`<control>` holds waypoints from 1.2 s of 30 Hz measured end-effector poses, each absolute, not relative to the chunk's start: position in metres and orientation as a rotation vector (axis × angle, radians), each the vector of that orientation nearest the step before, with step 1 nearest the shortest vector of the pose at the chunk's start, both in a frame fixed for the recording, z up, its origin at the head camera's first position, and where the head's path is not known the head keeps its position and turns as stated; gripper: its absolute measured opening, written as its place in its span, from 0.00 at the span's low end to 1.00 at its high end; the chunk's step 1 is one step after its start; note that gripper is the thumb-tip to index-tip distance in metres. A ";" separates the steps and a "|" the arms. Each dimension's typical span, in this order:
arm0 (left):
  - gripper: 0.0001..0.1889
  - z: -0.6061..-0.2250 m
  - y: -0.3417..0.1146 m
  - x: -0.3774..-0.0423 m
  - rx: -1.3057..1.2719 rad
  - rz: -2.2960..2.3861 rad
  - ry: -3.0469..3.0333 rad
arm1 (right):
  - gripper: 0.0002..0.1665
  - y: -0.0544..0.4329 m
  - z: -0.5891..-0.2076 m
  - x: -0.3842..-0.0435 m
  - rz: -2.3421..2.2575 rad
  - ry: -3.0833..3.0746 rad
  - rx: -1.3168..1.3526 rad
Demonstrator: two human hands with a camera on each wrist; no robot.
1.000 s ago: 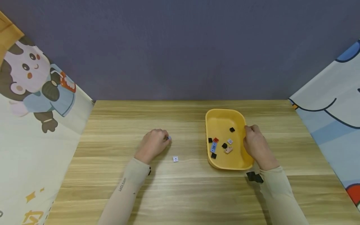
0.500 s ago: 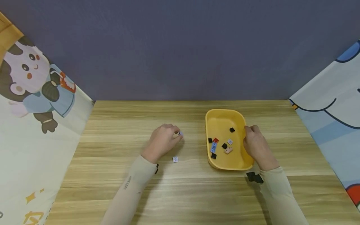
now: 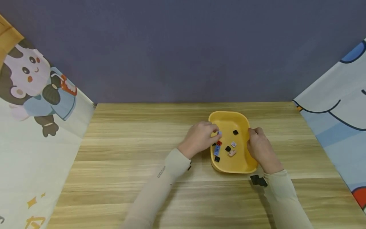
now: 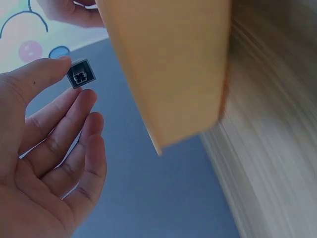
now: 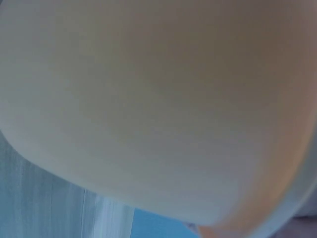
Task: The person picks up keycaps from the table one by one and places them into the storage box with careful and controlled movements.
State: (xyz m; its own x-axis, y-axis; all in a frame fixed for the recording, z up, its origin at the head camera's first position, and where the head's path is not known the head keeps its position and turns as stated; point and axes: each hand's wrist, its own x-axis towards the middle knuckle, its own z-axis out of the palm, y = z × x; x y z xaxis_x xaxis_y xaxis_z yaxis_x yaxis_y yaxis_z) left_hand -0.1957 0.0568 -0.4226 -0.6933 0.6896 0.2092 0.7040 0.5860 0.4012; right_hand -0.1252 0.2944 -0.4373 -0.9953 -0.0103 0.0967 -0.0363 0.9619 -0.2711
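Observation:
A small light-coloured keycap (image 3: 219,133) is pinched between the thumb and fingertips of my left hand (image 3: 199,137), which is over the left rim of the yellow tray (image 3: 240,167). In the left wrist view the dark underside of this keycap (image 4: 80,74) faces the camera, with a cross-shaped stem in its middle. My right hand (image 3: 261,149) grips the tray's right rim. Inside the tray lie a red keycap (image 3: 219,143), a long blue keycap (image 3: 217,150), a white keycap (image 3: 233,144), a beige piece (image 3: 232,153) and several black keycaps (image 3: 235,132).
The tray stands on a wooden table (image 3: 128,140) with a dark blue-grey panel (image 3: 183,51) behind. Printed cartoon panels flank both sides. A black strap piece (image 3: 258,180) shows by the right wrist. A blurred pale surface fills most of the right wrist view.
My left hand has moved right from the table to above the tray, carrying the keycap. The white keycap on the table is now hidden behind the left sleeve. The right hand stays on the rim.

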 end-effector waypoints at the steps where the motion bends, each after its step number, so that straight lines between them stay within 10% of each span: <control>1: 0.14 -0.422 0.062 -0.196 -1.229 -0.709 -2.771 | 0.24 0.294 -0.437 -0.125 0.422 -3.025 0.028; 16: 0.17 -0.418 0.077 -0.197 -1.282 -0.694 -2.731 | 0.23 0.294 -0.437 -0.127 0.419 -2.990 0.057; 36: 0.14 -0.418 -0.028 -0.156 -1.085 -0.731 -2.762 | 0.22 0.294 -0.438 -0.126 0.410 -3.033 0.005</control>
